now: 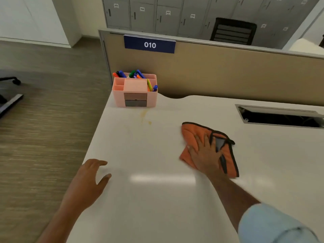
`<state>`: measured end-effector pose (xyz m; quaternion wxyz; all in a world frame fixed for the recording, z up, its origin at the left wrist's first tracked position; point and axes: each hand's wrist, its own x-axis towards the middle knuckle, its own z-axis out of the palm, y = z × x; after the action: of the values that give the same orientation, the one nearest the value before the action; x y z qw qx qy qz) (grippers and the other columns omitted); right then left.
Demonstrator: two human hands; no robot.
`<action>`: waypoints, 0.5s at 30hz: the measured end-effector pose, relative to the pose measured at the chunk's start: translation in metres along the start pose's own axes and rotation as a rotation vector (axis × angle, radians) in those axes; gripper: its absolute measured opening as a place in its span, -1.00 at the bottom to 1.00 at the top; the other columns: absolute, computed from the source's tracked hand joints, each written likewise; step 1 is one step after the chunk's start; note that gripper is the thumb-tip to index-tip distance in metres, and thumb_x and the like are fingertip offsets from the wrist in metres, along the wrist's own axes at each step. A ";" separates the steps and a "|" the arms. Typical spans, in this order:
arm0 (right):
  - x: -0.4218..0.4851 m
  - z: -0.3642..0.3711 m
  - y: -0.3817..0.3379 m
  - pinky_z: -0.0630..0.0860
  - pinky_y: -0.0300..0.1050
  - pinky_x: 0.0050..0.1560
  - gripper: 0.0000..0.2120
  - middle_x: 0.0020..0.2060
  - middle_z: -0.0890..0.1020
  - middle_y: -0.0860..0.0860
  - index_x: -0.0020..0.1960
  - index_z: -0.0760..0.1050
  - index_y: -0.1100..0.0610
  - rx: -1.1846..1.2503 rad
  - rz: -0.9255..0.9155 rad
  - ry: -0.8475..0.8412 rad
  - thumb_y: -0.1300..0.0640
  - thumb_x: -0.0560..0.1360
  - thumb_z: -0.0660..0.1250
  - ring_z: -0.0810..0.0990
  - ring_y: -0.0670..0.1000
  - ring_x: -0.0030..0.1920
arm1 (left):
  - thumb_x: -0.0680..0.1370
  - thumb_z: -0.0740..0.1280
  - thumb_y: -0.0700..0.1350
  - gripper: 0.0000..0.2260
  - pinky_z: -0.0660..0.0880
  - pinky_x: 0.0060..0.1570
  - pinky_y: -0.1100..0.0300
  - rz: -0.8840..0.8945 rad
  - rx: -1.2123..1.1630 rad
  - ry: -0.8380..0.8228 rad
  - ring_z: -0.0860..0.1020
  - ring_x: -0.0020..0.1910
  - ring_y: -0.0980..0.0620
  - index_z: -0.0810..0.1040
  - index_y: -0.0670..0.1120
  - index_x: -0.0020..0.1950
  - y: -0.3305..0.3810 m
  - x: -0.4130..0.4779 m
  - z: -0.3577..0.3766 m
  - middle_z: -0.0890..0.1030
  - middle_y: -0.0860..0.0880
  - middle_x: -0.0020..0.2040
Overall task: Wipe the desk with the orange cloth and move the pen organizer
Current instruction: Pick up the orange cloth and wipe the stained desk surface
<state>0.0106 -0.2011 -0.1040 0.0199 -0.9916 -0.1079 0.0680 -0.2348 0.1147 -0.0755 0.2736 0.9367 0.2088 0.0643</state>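
My right hand [204,153] presses flat on the orange cloth [191,133], which has a dark trim and lies rumpled on the white desk [157,199]. A yellowish stain [146,118] marks the desk to the left of the cloth, just in front of the pink pen organizer [134,90]. The organizer stands at the desk's far left corner, filled with several coloured markers, with two small drawers in its front. My left hand [91,178] rests at the desk's left edge, fingers apart, holding nothing.
A tan partition [228,71] with a blue "010" sign [149,44] runs behind the desk. A rectangular cable opening [280,118] is cut into the desk at the far right. Left of the desk lies wood-look floor with a chair base [10,80].
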 end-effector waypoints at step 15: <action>-0.113 0.029 -0.067 0.09 0.40 0.37 -0.52 0.55 0.09 -0.16 0.50 0.02 -0.33 0.092 -0.660 0.078 -0.28 0.59 -0.13 0.05 0.10 0.56 | 0.52 -0.07 0.35 -0.33 0.07 0.48 0.09 0.081 0.150 0.014 0.12 0.54 0.03 0.31 -0.02 0.48 -0.019 0.023 0.024 0.20 -0.01 0.56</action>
<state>-0.1171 -0.1596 -0.1142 0.0896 -0.9032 -0.4190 0.0249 -0.2153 0.1278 -0.1057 0.1982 0.9618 0.1771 0.0659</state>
